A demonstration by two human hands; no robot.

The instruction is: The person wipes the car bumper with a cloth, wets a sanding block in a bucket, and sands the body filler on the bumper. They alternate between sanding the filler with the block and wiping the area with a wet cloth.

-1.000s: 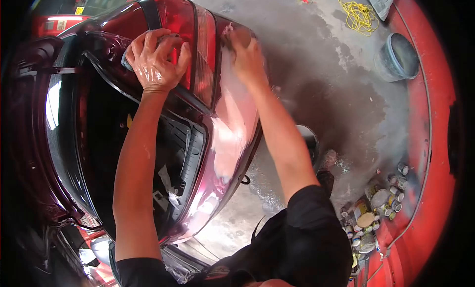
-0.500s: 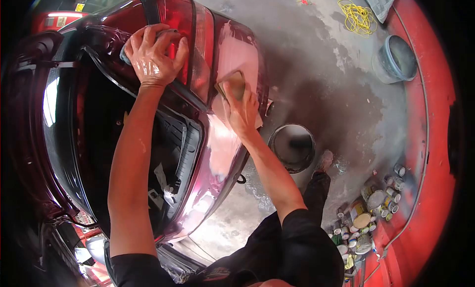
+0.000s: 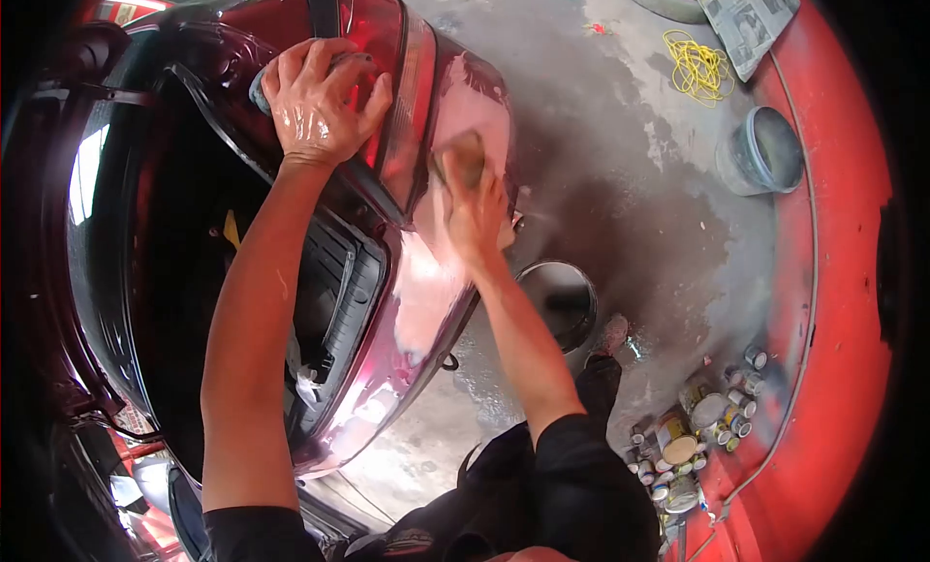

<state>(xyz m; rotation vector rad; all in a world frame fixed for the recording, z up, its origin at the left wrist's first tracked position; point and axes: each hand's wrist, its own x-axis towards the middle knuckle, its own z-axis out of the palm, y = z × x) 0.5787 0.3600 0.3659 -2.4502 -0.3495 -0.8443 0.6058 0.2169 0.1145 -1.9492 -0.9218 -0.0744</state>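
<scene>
While left hand (image 3: pixel 325 102) curls around a grey-blue pad (image 3: pixel 260 93) at the red tail light (image 3: pixel 373 24), right hand (image 3: pixel 475 208) clasps a blurred brown block (image 3: pixel 465 155), block against pink-patched car panel (image 3: pixel 423 296), bluish bucket (image 3: pixel 738 160) on floor (image 3: pixel 668 223).

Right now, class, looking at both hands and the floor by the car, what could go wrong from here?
1. The blurred block in the right hand is at the pale pink patch, near the tail light; a stray push might scuff the light.
2. The left hand glistens as if wet, so its hold on the grey-blue pad could slip.
3. The round bucket stands close to the person's foot; a misstep might tip it.
</scene>
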